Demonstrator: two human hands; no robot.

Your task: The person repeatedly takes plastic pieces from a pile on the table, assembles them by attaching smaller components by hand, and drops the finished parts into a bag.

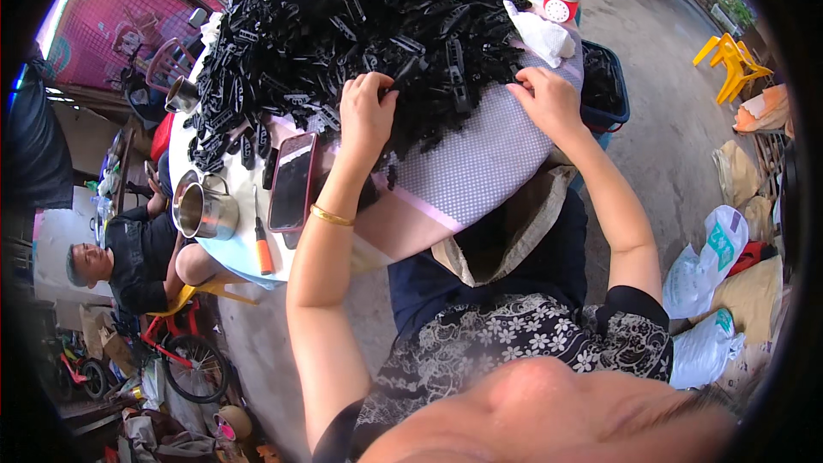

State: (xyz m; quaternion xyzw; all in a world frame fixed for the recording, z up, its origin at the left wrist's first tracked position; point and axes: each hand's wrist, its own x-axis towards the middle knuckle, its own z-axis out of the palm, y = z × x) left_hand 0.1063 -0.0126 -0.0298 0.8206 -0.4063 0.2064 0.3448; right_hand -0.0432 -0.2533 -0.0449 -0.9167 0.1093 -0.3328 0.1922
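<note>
A large heap of black plastic pieces [343, 17] covers the far part of the round table [480, 171]. At the heap's near edge, my left hand [367, 111] is closed in a pinch on a black plastic piece [408, 74]. My right hand [551, 103] is at the heap's right edge, its thumb and fingers pinched together. What they hold, if anything, is too small to make out. Left of my left forearm lie a phone [292, 182] in a red case and a screwdriver-like tool [262, 244] with an orange handle.
Metal mugs [206, 208] stand on the table's left side. At its right are a white cloth [542, 34] and a red cup [561, 2]. A blue bin [619, 111] with black pieces stands beside it. An open sack [463, 261] hangs at my lap. A person [137, 261] sits left.
</note>
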